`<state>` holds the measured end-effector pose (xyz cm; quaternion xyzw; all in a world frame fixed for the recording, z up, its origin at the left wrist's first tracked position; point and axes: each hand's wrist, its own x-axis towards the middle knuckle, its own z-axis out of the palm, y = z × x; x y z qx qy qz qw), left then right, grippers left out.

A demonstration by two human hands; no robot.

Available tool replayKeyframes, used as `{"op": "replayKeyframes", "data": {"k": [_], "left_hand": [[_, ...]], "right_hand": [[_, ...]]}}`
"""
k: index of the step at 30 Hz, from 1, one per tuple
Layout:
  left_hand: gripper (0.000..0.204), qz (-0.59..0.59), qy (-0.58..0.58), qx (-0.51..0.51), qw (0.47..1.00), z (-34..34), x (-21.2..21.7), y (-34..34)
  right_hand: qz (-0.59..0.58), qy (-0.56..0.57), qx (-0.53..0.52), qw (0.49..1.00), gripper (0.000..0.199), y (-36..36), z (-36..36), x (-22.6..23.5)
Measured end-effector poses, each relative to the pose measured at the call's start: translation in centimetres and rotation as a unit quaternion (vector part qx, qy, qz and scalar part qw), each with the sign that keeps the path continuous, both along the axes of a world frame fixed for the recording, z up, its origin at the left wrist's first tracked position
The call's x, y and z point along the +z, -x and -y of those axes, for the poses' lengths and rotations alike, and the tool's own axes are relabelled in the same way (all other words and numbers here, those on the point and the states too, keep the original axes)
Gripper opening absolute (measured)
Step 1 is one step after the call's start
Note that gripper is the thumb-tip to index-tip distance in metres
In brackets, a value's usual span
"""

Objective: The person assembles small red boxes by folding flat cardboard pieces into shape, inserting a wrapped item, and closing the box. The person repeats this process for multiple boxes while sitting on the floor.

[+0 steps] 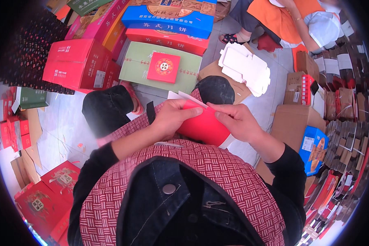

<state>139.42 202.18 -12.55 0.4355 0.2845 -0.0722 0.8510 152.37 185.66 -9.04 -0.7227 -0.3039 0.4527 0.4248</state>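
Observation:
Between my two hands, above my lap, is a red cardboard box blank point(205, 125) with white flaps along its far edge. My left hand point(175, 115) pinches its left side, the thumb lying on the red face. My right hand point(238, 119) grips the far right edge between thumb and fingers. White inner board shows at the lower right of the blank. Ahead of my knees, a small square red box point(164, 67) with a round gold emblem rests on a pale green carton point(131, 65).
White flat box blanks point(246, 69) lie on brown cardboard beyond my right knee. A red carton point(69, 63) and a blue gift box point(168, 20) stand ahead. Brown cartons point(295, 123) and bundled flat cardboard point(344, 139) line the right. A person in orange point(270, 20) sits at the far right.

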Motion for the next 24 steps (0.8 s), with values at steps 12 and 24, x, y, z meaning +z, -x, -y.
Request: {"op": "replayKeyframes", "data": {"k": [12,24], "left_hand": [[0.017,0.030,-0.062,-0.014,0.998,0.1,0.0,0.7],[0.016,0.061,-0.070,-0.027,0.995,0.3,0.3,1.0]], "right_hand": [[0.200,-0.014,0.141,0.970,0.040,0.8,0.5,1.9],[0.080,-0.154,0.184,0.968,0.046,-0.5,2.3,0.5]]}}
